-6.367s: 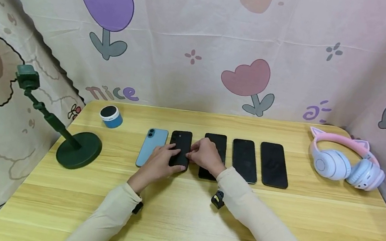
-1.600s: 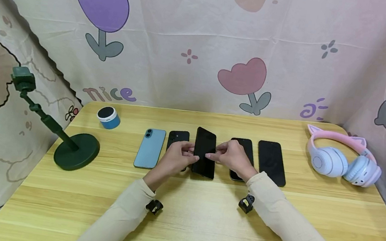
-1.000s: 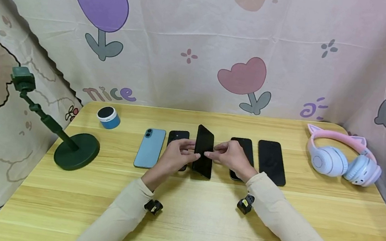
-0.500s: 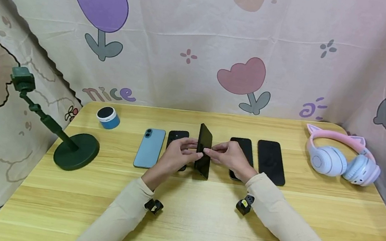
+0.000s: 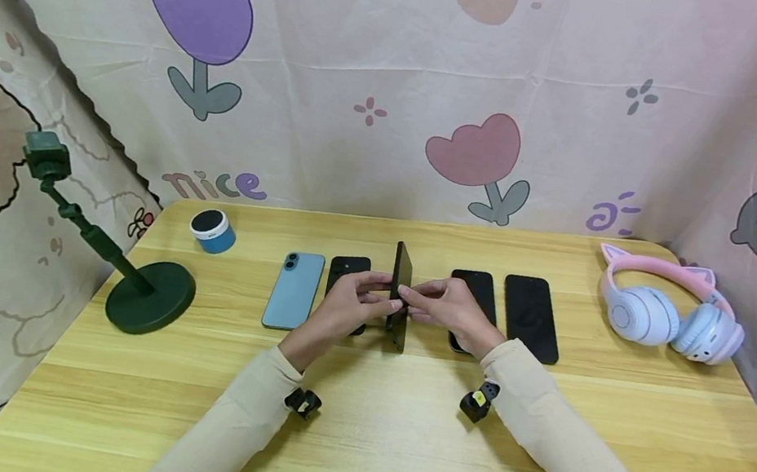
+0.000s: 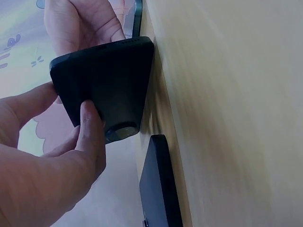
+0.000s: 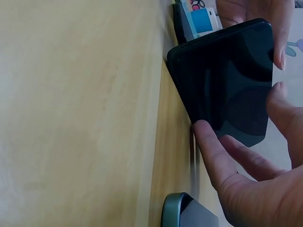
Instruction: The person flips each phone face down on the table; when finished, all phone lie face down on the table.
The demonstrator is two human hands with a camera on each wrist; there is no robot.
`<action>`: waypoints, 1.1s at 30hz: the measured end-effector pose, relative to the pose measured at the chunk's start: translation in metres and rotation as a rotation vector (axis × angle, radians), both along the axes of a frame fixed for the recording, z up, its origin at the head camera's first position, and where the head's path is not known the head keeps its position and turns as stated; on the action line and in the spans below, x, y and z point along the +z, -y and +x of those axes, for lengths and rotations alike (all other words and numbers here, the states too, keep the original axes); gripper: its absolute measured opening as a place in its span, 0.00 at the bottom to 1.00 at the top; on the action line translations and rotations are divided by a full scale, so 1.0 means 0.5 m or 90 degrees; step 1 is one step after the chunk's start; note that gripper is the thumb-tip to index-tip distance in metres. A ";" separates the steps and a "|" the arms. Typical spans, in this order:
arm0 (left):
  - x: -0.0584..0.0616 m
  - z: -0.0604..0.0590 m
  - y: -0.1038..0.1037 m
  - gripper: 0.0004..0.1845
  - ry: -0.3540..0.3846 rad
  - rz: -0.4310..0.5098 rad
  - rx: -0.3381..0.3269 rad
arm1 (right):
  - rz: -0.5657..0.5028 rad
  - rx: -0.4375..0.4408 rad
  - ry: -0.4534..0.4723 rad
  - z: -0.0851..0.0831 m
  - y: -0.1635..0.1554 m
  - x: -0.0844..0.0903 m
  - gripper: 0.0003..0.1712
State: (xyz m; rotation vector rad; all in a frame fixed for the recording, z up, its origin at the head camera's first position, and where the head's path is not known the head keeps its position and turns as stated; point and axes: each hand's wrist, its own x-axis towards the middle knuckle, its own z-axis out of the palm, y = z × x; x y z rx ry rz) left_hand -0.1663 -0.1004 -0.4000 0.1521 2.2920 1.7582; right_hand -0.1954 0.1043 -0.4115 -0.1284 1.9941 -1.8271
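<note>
A black smartphone (image 5: 400, 262) is raised on its long edge in the middle of the row, almost edge-on in the head view. My left hand (image 5: 347, 304) pinches its upper edge, thumb on the near side. From the other side my right hand (image 5: 451, 307) also grips it, thumb at the upper edge and fingers low. In the left wrist view the dark back of the smartphone (image 6: 111, 85) shows a round camera patch; its glossy screen faces the right wrist view. A black phone (image 5: 350, 266) lies partly hidden behind my left hand, another dark phone (image 5: 483, 289) behind my right.
A light blue phone (image 5: 293, 293) lies back up at the row's left end, a black phone (image 5: 532, 318) at its right end. Farther left stand a blue-and-white round speaker (image 5: 214, 231) and a green stand (image 5: 149, 299). Cat-ear headphones (image 5: 664, 310) lie at the right.
Both hands have moved right from the second phone to the middle one. That phone has gone from flat to tilted, then steadily turned up to nearly vertical.
</note>
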 end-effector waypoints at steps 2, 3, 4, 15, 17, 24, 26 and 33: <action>-0.001 0.000 0.000 0.31 0.004 0.003 -0.002 | -0.006 0.002 0.011 -0.001 -0.002 0.000 0.30; -0.001 0.000 0.000 0.31 0.006 0.004 -0.004 | -0.010 0.002 0.016 -0.001 -0.003 0.000 0.30; -0.001 0.000 0.001 0.32 0.008 0.005 -0.006 | -0.014 0.003 0.021 -0.002 -0.003 -0.001 0.31; -0.002 -0.002 0.002 0.35 0.024 0.002 -0.041 | -0.044 0.013 0.051 -0.002 0.001 0.002 0.34; -0.002 -0.002 0.002 0.36 0.026 0.002 -0.046 | -0.045 0.016 0.051 -0.002 0.003 0.003 0.36; -0.006 -0.003 0.002 0.38 0.018 0.012 -0.073 | -0.053 0.015 0.059 -0.005 0.007 0.001 0.36; -0.006 -0.003 0.002 0.38 0.016 0.011 -0.076 | -0.063 0.019 0.060 -0.005 0.006 0.001 0.35; -0.012 -0.004 0.003 0.38 0.011 0.003 -0.090 | -0.106 0.041 0.069 -0.005 0.003 -0.003 0.35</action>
